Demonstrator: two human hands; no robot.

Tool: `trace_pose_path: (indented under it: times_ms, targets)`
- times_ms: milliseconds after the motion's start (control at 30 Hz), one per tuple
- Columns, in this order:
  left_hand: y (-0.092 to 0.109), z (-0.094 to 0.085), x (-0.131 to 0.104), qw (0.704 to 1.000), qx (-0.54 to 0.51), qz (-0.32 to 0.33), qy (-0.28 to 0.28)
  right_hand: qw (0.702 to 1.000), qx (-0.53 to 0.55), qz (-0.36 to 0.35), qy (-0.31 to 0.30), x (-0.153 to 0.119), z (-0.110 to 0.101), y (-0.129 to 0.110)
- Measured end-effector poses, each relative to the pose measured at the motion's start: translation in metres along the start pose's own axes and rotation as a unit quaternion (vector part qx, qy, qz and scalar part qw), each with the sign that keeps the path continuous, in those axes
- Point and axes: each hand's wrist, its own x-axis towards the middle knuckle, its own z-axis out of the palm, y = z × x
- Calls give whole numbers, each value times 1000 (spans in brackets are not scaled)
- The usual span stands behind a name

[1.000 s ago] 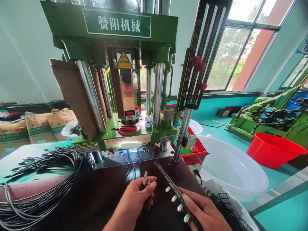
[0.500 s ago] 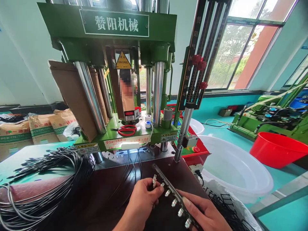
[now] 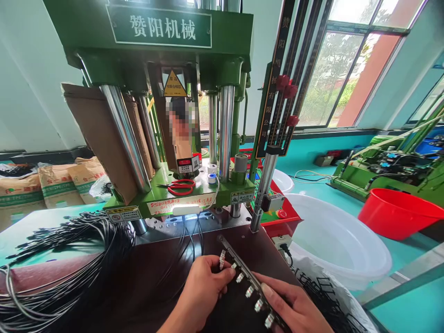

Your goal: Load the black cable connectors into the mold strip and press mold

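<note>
A dark metal bar (image 3: 243,267) slants across the dark tabletop, with a row of small silver metal connectors (image 3: 249,291) along its near-left side. Its lower part is gripped by my right hand (image 3: 291,303), thumb on top. My left hand (image 3: 204,286) is closed at the bar's upper part, thumb and fingers pinching one of the small connectors (image 3: 233,266). Just above those fingertips sits another connector (image 3: 222,257). The bar's lower end is partly hidden by my right hand.
A green press machine (image 3: 229,27) stands ahead, with red-handled scissors (image 3: 182,186) on its bed. Black cables (image 3: 104,263) are heaped at left. To the right are a white tub (image 3: 333,236), a red tub (image 3: 391,212) and a bag of black parts (image 3: 322,296). A person is visible behind the press.
The camera view has shifted slightly. My hands, the bar and the connectors keep nearly the same positions relative to one another.
</note>
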Motion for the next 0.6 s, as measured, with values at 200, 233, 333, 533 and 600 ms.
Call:
trace_pose_path:
  times_ms: [200, 233, 333, 533, 600]
  targets:
    - [-1, -1, -1, 1000, 9, 7, -3, 1000, 5, 11, 14, 0, 0, 6]
    - [-1, -1, -1, 1000, 15, 8, -2, 1000, 2, 11, 17, 0, 1, 6]
    - [-2, -1, 0, 1000, 19, 10, -3, 1000, -12, -13, 17, 0, 0, 5]
    - [3, 1, 0, 999, 21, 23, -9, 998, -38, -41, 40, 2, -1, 5]
    - [6, 3, -1, 999, 29, 25, 1, 996, -46, -60, 53, 1, -1, 5]
